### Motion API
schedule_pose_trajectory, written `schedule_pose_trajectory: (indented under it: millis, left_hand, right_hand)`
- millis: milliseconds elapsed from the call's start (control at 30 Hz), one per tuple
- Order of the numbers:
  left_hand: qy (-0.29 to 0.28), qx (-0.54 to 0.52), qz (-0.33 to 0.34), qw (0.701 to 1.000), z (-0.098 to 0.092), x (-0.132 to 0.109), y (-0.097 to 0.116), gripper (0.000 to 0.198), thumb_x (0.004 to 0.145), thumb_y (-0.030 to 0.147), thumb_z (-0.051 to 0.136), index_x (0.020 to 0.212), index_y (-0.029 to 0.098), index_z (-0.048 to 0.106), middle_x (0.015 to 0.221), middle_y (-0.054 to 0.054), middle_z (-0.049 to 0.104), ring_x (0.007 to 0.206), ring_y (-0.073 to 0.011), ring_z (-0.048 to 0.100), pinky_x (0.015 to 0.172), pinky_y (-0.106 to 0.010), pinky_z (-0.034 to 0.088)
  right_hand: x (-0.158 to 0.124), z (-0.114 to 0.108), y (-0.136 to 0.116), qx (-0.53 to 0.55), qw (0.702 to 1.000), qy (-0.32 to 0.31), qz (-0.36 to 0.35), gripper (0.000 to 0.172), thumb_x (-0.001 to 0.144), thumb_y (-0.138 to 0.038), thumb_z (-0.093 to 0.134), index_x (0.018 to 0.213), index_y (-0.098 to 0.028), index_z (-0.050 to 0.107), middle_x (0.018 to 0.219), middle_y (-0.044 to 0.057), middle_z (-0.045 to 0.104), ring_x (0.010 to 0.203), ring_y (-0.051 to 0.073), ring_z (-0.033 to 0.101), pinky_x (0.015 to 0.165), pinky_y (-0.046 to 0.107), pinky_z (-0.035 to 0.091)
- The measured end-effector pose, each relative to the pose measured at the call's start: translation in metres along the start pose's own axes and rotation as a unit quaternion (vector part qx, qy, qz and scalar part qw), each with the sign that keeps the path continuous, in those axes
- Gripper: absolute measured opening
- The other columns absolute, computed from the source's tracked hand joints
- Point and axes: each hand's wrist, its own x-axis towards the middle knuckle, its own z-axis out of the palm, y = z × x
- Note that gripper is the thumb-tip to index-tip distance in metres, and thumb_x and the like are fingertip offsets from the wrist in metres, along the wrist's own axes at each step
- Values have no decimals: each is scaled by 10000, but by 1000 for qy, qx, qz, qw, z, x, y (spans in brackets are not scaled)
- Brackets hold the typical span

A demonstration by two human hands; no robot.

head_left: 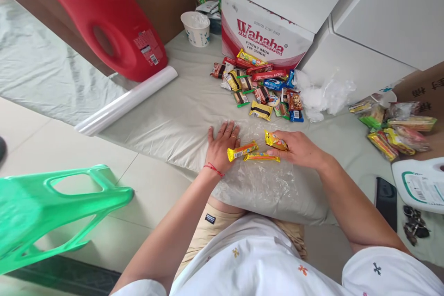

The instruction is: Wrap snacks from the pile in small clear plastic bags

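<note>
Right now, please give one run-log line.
left hand: spread, palm down | right hand: holds yellow packet | two yellow bars: between hands

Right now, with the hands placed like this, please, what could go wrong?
The clear plastic sheet is wrinkled, so it might bunch up or slip. The two yellow snack bars lie loose on it, so they could shift if it moves. The right hand holds a yellow packet close to them and might nudge one out of place.
</note>
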Motion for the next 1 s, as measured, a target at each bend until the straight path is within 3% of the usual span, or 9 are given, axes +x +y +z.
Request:
schedule_pose_trajectory:
  millis: [67, 267, 400, 533, 667, 800, 900, 1000]
  left_hand:
    - [1, -1, 0, 1000, 0, 0, 0, 530, 1067, 360, 270, 1549, 241, 453, 1647, -83, 400, 1556, -287, 315, 1264, -665, 110]
    - [6, 6, 1, 1000, 2, 1, 1, 533, 1066, 359, 263, 1549, 235, 453, 1647, -85, 400, 1557, -285, 313, 1263, -666, 106]
    - [9, 15, 2, 1000, 3, 1, 0, 532, 1066, 358, 261, 1551, 242, 448, 1648, -80, 400, 1556, -283, 314, 1263, -662, 114]
    - [8, 13, 2, 1000, 2, 0, 1, 531, 1064, 353, 270, 1549, 236, 452, 1647, -89, 401, 1556, -285, 313, 1262, -662, 122]
    - [1, 6, 1, 1000, -1, 0, 2, 525, 1063, 350, 276, 1543, 243, 460, 1644, -86, 408, 1554, -288, 317, 1258, -670, 140]
    - [-4, 6, 1, 1000, -3, 0, 2, 528, 1061, 355, 282, 1550, 246, 449, 1648, -83, 402, 1557, -290, 310, 1257, -675, 140]
    - [-7, 2, 0, 1000, -3, 0, 2, 533, 1062, 359, 275, 1552, 239, 448, 1649, -89, 399, 1556, -292, 310, 1256, -681, 130]
    - [-2, -1, 3, 1000, -2, 0, 1, 534, 1064, 361, 267, 1552, 243, 449, 1647, -93, 401, 1556, -292, 309, 1255, -680, 121]
  right_hand:
    - [-3, 1, 2, -35, 999, -31, 11, 417, 996, -565, 547, 1162, -198, 653, 1013, 59, 718, 890, 228, 676, 717, 281, 420]
    - [4, 20, -21, -173, 980, -96, -4, 450, 952, -449, 662, 1318, -194, 608, 1259, 129, 632, 915, 245, 676, 673, 311, 446]
    - [9, 25, -31, -201, 975, -91, -26, 344, 959, -414, 656, 1223, -195, 669, 1186, 135, 659, 1020, 285, 630, 738, 346, 483]
    - [7, 19, -26, -169, 981, -89, -46, 289, 1006, -412, 587, 1175, -220, 721, 1154, 119, 685, 1050, 275, 589, 797, 356, 489]
    - [-10, 17, -10, -96, 994, -36, -37, 348, 1026, -472, 539, 1233, -257, 718, 1206, 90, 679, 1062, 245, 583, 818, 340, 496]
    - [-31, 31, -1, -117, 993, -9, 1, 370, 997, -452, 592, 1274, -233, 704, 1247, 120, 656, 1035, 272, 564, 803, 377, 516]
    - [-35, 40, -7, -149, 989, 0, 24, 466, 960, -380, 658, 1387, -199, 615, 1367, 153, 602, 1108, 310, 542, 897, 444, 522]
    - [-25, 40, -20, -157, 987, -30, 20, 491, 952, -320, 660, 1414, -183, 563, 1378, 158, 596, 1152, 318, 543, 934, 451, 518]
